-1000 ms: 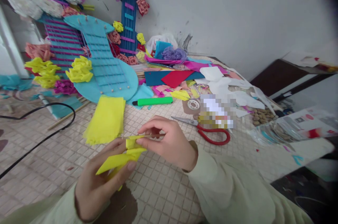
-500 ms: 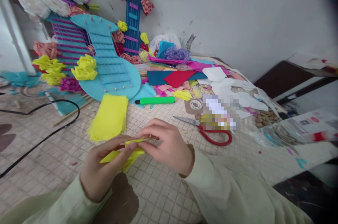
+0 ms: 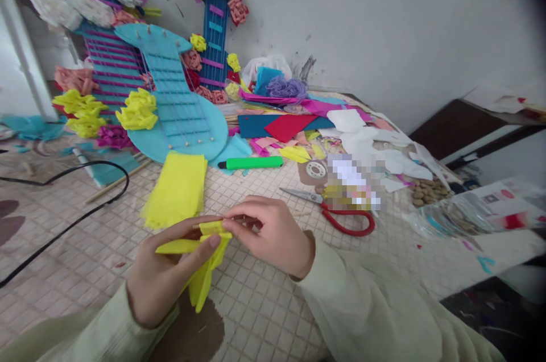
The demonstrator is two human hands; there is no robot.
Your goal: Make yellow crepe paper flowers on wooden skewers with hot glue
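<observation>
Yellow paper strip (image 3: 200,288) clamped in left hand (image 3: 157,282) and right hand (image 3: 275,237) grips, fingertips meeting.

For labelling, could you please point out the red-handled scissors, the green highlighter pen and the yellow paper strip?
Red-handled scissors (image 3: 327,212): head view, red handle.
Green highlighter pen (image 3: 253,162): head view, barrel middle.
Yellow paper strip (image 3: 200,289): head view, hanging end.

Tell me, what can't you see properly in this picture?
All in the head view:
- Wooden stick: mostly covered by the right hand's fingers and by the yellow paper that the left hand pinches.
- Thing beside the red scissors: blurred into squares, cannot tell what it is.
- Brown bits by the clear bag: too small to name.
- Right edge: dark shadow hides the corner.
</observation>
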